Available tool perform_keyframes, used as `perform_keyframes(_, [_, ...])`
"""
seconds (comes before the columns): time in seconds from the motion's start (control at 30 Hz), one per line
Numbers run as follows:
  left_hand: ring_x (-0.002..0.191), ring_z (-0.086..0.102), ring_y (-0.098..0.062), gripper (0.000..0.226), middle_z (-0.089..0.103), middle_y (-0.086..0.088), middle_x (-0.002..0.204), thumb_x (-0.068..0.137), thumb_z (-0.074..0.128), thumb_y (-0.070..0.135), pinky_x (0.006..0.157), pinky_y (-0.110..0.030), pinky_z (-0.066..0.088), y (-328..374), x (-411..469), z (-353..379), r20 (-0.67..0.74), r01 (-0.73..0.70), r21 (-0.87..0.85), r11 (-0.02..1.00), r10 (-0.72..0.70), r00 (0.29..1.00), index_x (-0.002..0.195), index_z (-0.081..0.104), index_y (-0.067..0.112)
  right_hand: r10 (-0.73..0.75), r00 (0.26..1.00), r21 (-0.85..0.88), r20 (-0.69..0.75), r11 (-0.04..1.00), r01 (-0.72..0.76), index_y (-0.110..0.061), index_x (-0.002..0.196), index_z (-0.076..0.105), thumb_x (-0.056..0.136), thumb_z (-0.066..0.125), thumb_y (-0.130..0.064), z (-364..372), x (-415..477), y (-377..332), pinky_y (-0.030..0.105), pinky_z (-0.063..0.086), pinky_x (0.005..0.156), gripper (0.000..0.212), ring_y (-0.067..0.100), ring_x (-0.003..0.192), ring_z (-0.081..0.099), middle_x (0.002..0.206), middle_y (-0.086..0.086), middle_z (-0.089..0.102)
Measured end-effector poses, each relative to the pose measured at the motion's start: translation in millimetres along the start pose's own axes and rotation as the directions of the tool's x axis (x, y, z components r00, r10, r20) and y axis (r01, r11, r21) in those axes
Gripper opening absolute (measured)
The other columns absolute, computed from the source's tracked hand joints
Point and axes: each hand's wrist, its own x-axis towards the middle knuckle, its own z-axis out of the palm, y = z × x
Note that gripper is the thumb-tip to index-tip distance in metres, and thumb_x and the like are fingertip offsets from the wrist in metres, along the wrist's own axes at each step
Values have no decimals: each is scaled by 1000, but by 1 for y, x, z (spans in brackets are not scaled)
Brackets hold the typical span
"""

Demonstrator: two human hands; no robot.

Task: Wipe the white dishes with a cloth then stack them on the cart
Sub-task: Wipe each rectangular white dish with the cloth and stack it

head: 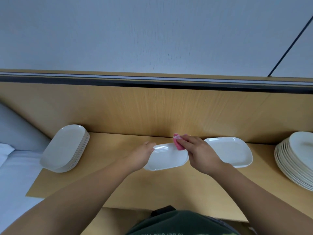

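left hand (144, 155) grips dish (166, 158) left rim | right hand (201, 153) pinches cloth (177, 145) on its far corner

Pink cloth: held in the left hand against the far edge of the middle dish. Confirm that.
Wrong hand. In the head view the right hand holds the pink cloth against the far edge of the middle dish; the left hand holds its left end.

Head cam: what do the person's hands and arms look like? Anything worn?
Left hand and right hand are bare: no gloves, rings or watch in view. Left forearm and right forearm show no sleeves. At the bottom edge sits a dark green garment with pale lettering.
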Motion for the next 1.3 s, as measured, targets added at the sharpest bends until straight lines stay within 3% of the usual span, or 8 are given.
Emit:
perform_keyframes(0.1, [105, 51, -26, 34, 44, -7, 128, 103, 31, 26, 90, -37, 43, -11, 4, -1, 60, 8, 0, 1000, -8, 998, 133, 41, 13, 15, 1000, -20, 10, 1000, -14, -17, 133, 57, 80, 46, -1, 6, 2, -1, 43, 53, 84, 56, 29, 101, 63, 134, -3, 59])
perform_keyframes(0.23, [137, 33, -24, 58, 25, -5, 155, 100, 44, 24, 108, -33, 30, -15, 11, 0, 108, 62, 21, 998, -64, 992, 151, 19, 13, 2, 996, -76, 93, 997, 5, -20, 132, 56, 72, 53, 6, 17, 10, 0, 44, 53, 82, 65, 27, 109, 61, 139, -5, 54])
perform_keyframes(0.43, [105, 56, -25, 38, 60, -8, 122, 96, 49, 18, 84, -33, 45, -14, 25, 9, 52, 77, -33, 996, -75, 996, 133, 48, 15, -9, 956, -157, 294, 986, 58, -23, 137, 51, 75, 61, 2, 39, 37, -13, 47, 43, 100, 68, 31, 136, 39, 147, -3, 45])
perform_keyframes(0.57, [98, 58, -24, 38, 63, -9, 114, 94, 50, 14, 80, -31, 46, -19, 24, 14, 50, 82, -118, 990, -76, 996, 132, 50, 16, 49, 885, -214, 463, 975, 58, -25, 153, 21, 91, 44, -6, 58, 52, -20, 46, 13, 118, 69, 29, 147, 11, 161, -4, 17])
perform_keyframes(0.8, [109, 55, -25, 36, 59, -7, 122, 92, 55, 15, 89, -32, 44, -28, 20, 24, 22, 154, -159, 975, -152, 988, 128, 52, 13, 45, 897, -107, 439, 994, 3, -25, 152, 28, 88, 45, 2, 81, 47, 6, 39, 20, 119, 71, 26, 147, 16, 159, -6, 25])
perform_keyframes(1.0, [99, 55, -23, 26, 58, -7, 112, 93, 54, 17, 79, -30, 43, -33, 20, 29, 21, 182, -153, 971, -181, 983, 118, 53, 13, 162, 950, 52, 266, 982, -182, -14, 145, 41, 84, 44, 14, 78, 28, 24, 36, 31, 115, 68, 18, 141, 31, 154, -4, 34])
perform_keyframes(1.2, [102, 55, -23, 29, 58, -7, 113, 92, 56, 17, 86, -36, 48, -36, 19, 32, 38, 220, -163, 962, -217, 975, 120, 53, 12, 491, 813, 115, 312, 830, -546, -16, 155, 1, 100, 34, -3, 93, -14, 19, 10, 10, 107, 65, 12, 149, 4, 159, -15, -7])
perform_keyframes(1.3, [105, 55, -23, 32, 57, -7, 117, 92, 57, 18, 88, -36, 47, -37, 19, 31, 43, 217, -158, 963, -213, 976, 124, 51, 13, 511, 797, 146, 322, 805, -575, -13, 154, -1, 102, 33, -4, 99, -30, 14, 8, 4, 108, 63, 15, 149, 4, 156, -14, -10])
